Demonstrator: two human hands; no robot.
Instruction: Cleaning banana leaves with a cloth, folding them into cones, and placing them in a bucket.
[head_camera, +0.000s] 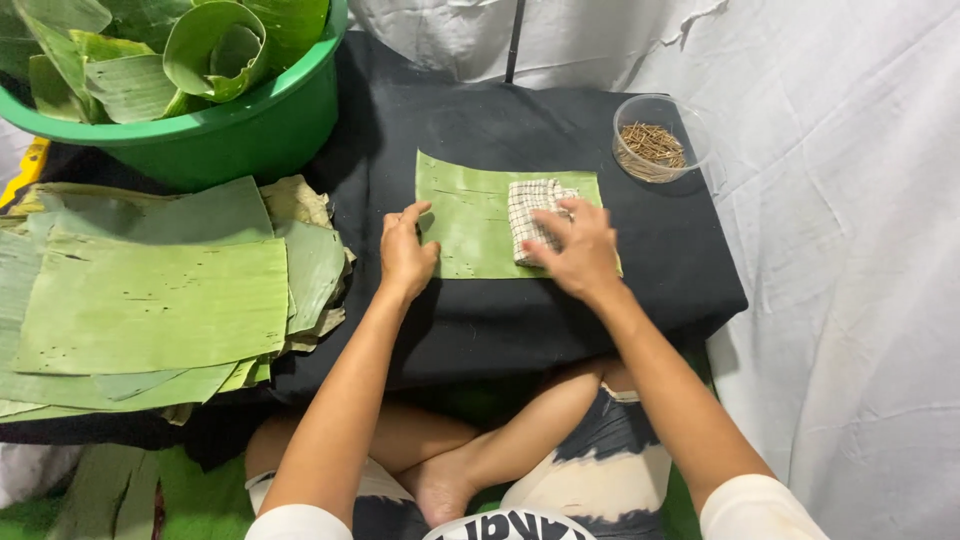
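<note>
Person seated cross-legged behind a low desk (520, 330) draped in black cloth, centre of the frame. One cut rectangle of banana leaf (465, 215) lies flat on the cloth at centre. Left hand (406, 252) rests on the leaf's left edge, fingers released and spread, pinning it down rather than gripping. Right hand (575, 250) presses a folded checked cloth (530, 210) onto the right half of the leaf; fingers lie curved over the cloth, so it is held under the palm and fingertips, not clenched. Left of frame: a loose stack of cut leaves (150, 300), some frayed at the edges. Upper left: a green tub (250, 125) holding rolled and folded leaves. Upper right, just off the leaf's corner: a clear plastic cup (655, 140) of short brown sticks. White sheet (850, 250) hangs behind and to the right. Risks as judged from here: the leaf shows fine lines along its grain, and hard pressure from the cloth across them could split it. If the left hand lets up, the leaf may slide or crease on the black cloth. The cup sits near the right hand's reach, so a wide sweep could tip the sticks out.
</note>
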